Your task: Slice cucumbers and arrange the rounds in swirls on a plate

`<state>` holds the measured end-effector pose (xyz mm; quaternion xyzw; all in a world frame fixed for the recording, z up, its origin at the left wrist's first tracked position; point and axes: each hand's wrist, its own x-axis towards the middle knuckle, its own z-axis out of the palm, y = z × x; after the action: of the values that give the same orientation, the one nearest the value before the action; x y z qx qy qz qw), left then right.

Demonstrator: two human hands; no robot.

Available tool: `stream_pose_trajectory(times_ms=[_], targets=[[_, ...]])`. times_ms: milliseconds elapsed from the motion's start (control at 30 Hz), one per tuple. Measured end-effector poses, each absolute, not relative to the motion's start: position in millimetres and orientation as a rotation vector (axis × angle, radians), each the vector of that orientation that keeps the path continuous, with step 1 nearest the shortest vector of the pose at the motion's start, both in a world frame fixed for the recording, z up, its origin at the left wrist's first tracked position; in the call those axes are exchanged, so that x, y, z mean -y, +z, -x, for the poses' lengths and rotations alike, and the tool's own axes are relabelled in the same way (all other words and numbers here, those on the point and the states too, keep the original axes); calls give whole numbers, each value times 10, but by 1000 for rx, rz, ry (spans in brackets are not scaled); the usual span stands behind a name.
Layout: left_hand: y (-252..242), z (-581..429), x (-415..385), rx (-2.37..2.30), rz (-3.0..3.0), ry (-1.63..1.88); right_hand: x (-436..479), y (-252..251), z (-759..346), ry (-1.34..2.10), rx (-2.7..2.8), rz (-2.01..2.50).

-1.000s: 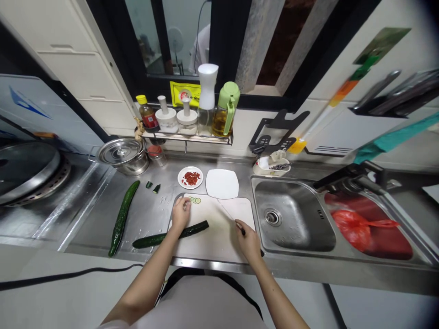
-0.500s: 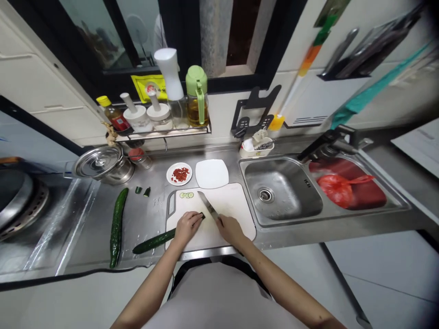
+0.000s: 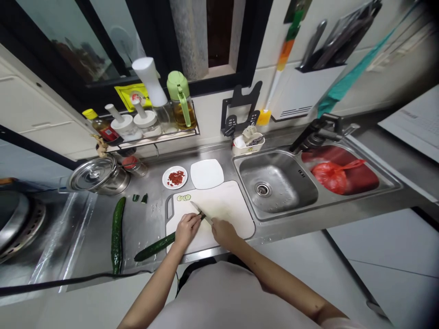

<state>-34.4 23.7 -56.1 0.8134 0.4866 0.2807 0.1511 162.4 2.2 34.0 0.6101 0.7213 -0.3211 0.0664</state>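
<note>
My left hand (image 3: 188,228) is closed over a dark green cucumber (image 3: 156,247), whose long end sticks out to the left past the cutting board (image 3: 226,201). My right hand (image 3: 224,233) grips a kitchen knife (image 3: 199,209) by its handle, which my fingers hide. The blade points up and to the left and lies against the cut end of the cucumber, just right of my left fingertips. Several thin cucumber slices (image 3: 184,198) lie in a row at the board's upper left. A second, whole cucumber (image 3: 117,235) rests on the steel counter to the left.
Two cucumber ends (image 3: 144,198) lie beyond the board. A small plate of chopped red pieces (image 3: 175,177) and a white square plate (image 3: 207,174) stand behind it. At right is a sink (image 3: 281,183) with a red plastic bag (image 3: 332,177). A lidded pot (image 3: 99,176) stands left.
The knife has moved left onto the cucumber's cut end, with my right hand now nearer to my left. The camera view has turned slightly; my left hand keeps its grip.
</note>
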Motion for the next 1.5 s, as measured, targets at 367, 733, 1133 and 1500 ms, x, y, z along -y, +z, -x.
stream_pose_trajectory(times_ms=[367,733,1133,1500], targets=[[-554,336,-254,-1381,-2328,814,14,346,-1606,-982,-2155,-1837],[-511,337,-234,-1373,-2309,798,-60,256,-1548,-994,-2152,-1830],[-522,324,-235,-1362,-2308,810,-62,269,-1534,-965,-2137,-1789],[-569,340,-237,-1365,-2307,809,-12,208,-1531,-937,-2155,-1807]])
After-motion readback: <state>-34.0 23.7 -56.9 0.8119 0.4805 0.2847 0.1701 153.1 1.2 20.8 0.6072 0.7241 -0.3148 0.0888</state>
